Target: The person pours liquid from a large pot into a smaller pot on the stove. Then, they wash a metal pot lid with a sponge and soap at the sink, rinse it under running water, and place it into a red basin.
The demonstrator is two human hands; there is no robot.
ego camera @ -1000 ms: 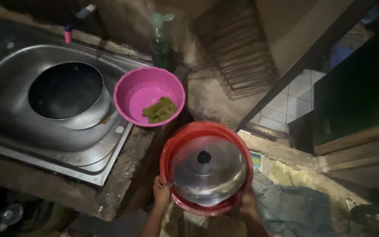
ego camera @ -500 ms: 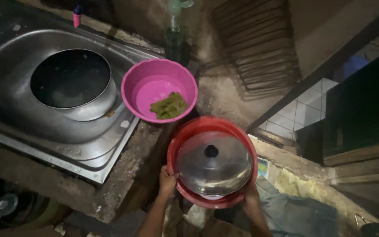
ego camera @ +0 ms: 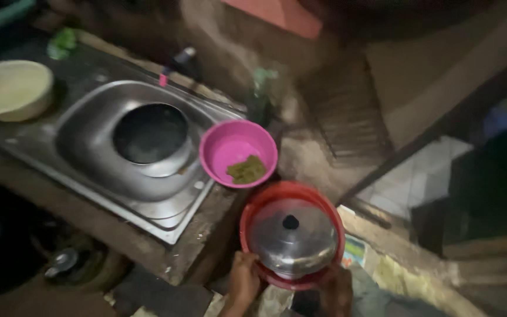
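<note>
Both hands clasped on a red basin point(ego camera: 253, 218), left hand point(ego camera: 245, 280) and right hand point(ego camera: 335, 289) on its near rim, steel lid point(ego camera: 293, 238) with black knob inside. Just beyond, at the counter's right edge, a pink bowl point(ego camera: 230, 147) holding a green scrubber point(ego camera: 246, 170); further left, a dark pot point(ego camera: 151, 135) in the sink point(ego camera: 83, 126).

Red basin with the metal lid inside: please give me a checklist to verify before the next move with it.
1. Left hand grips the red basin rim: ok.
2. Right hand grips the rim: ok, though blurred.
3. Metal lid rests inside the basin, knob up: ok.
4. Basin level: cannot tell.
5. Room in the sink: not ok, a dark pot fills it.
6. Pink bowl with green scrap sits close to the basin: not ok.
</note>
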